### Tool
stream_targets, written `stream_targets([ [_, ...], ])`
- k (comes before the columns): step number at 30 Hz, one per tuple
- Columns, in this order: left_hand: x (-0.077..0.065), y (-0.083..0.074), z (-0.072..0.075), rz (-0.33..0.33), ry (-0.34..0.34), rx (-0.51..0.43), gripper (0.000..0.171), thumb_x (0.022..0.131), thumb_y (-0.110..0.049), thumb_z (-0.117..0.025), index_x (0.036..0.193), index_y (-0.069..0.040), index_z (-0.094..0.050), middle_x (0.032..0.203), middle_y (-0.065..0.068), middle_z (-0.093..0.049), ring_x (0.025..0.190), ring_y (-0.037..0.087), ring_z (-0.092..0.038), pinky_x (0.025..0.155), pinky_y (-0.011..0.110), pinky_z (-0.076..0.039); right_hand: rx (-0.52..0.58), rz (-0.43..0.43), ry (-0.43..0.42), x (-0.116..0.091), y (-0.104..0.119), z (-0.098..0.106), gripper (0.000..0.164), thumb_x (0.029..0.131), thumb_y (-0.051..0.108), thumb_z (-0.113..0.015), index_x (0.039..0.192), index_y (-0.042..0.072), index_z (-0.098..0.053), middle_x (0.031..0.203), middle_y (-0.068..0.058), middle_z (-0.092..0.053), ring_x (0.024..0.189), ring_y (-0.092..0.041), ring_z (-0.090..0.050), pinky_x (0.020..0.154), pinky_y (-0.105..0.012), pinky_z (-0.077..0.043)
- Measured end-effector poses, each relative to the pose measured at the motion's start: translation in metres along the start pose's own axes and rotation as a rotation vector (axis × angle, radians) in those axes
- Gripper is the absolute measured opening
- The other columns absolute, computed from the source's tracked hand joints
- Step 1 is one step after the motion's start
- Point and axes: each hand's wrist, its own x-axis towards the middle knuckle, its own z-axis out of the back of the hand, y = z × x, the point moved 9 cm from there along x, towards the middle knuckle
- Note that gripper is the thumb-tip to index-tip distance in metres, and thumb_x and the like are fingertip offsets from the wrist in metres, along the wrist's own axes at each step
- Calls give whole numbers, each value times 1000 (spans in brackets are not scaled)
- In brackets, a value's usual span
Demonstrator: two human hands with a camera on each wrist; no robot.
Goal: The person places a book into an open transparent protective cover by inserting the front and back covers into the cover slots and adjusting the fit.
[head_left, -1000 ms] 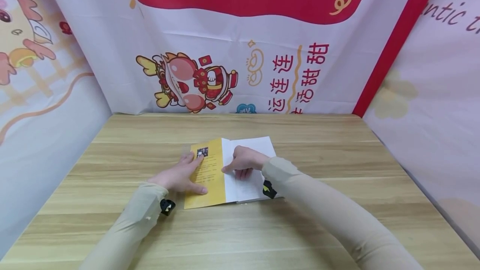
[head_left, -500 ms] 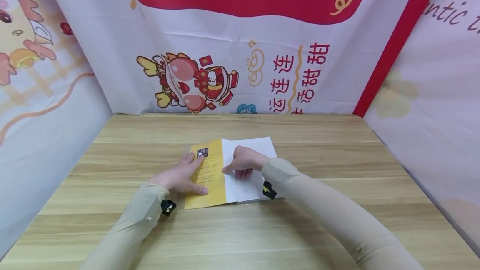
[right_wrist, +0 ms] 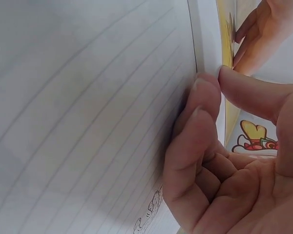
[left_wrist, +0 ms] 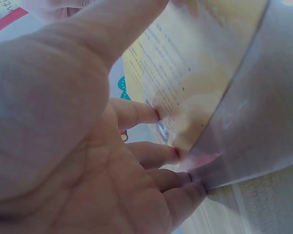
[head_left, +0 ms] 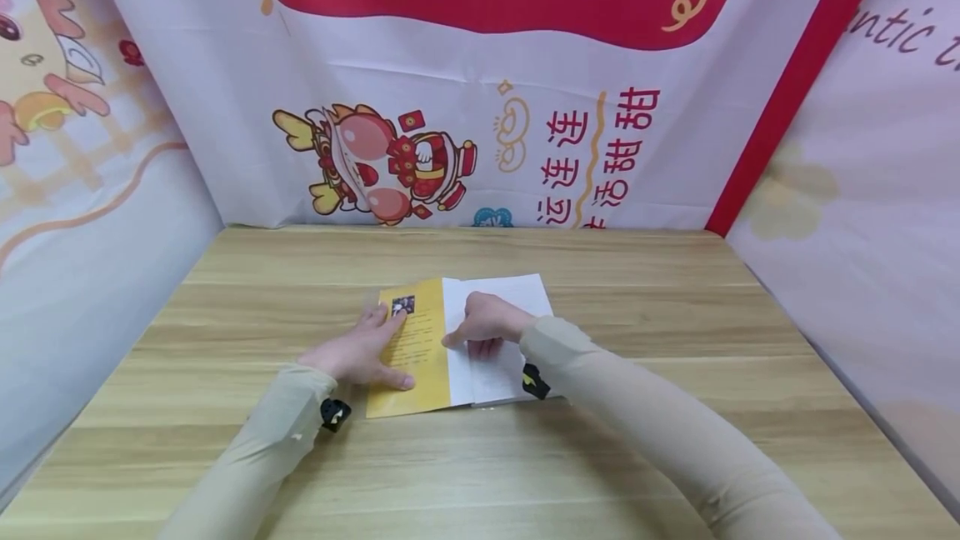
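Note:
An open book lies on the wooden table. Its left side is a yellow flap [head_left: 427,386] with lines of print and a small dark photo [head_left: 402,304]. To the right shows a white page [head_left: 517,292], which carries thin lines and a bit of drawing in the right wrist view. My left hand [head_left: 358,354] rests on the flap with spread fingers; a glossy see-through sheet [left_wrist: 254,112] borders the flap there. One digit of my right hand [head_left: 491,319] touches the book near the crease, while its other fingers curl against the page. They hide part of the page.
The wooden table [head_left: 480,473] runs back to a white cloth backdrop [head_left: 480,123] with red and cartoon prints. Printed cloth walls stand at the left [head_left: 97,215] and right [head_left: 847,190]. A black wrist device [head_left: 334,414] sits at the left sleeve, another [head_left: 535,382] at the right.

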Motion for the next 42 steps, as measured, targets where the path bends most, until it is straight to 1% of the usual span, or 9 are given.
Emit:
stream_targets([
  [10,0,2,-1,-1,4,7,111,73,-61,-70,153,-10,-13,155,22,4,140,41,3,106,59,-8,-6,6,-10,0,0,-2,38,80,37,-75,94,7,-55,68,-7,-64,55,-16,-57,56,-29,-51],
  [17,1,2,0,-23,-5,18,112,73,-61,-70,153,-10,-12,154,22,4,140,41,3,107,58,-7,1,9,-36,0,1,-2,38,79,35,-76,95,7,-55,66,-7,-62,53,-16,-55,53,-28,-49],
  [22,-1,2,-1,-11,8,3,111,74,-59,-71,153,-9,-12,154,23,4,140,42,4,107,58,-7,-10,7,-42,0,1,-5,38,79,34,-76,96,7,-55,66,-6,-62,53,-16,-55,52,-28,-49],
  [26,-1,2,0,-7,6,-4,110,74,-59,-71,153,-9,-13,154,22,3,140,41,2,106,58,-8,-10,-1,-51,1,0,-5,39,79,35,-76,96,8,-55,66,-6,-62,53,-16,-55,51,-27,-47],
  [31,-1,4,1,1,16,-28,110,73,-59,-72,153,-11,-13,155,20,3,141,39,3,107,58,-8,13,19,-48,0,-1,-4,38,79,37,-75,91,7,-57,66,-6,-62,53,-16,-55,51,-26,-47],
  [35,0,6,2,-1,21,-38,113,73,-61,-71,153,-9,-12,156,18,3,141,37,2,108,55,-8,24,24,-41,-2,-3,-3,38,80,40,-74,86,6,-60,65,-6,-63,54,-16,-56,53,-27,-47],
  [38,1,7,3,-9,20,-37,115,72,-63,-70,152,-6,-11,156,18,2,141,37,1,108,54,-8,14,16,-21,-6,-3,-4,38,81,42,-72,87,6,-60,65,-7,-63,54,-17,-56,53,-28,-47],
  [42,1,6,4,-23,17,-37,116,72,-63,-70,152,-5,-11,156,18,1,141,37,0,109,53,-9,11,8,-7,-14,-3,-6,38,83,42,-71,88,7,-59,66,-7,-63,54,-18,-56,54,-29,-49],
])
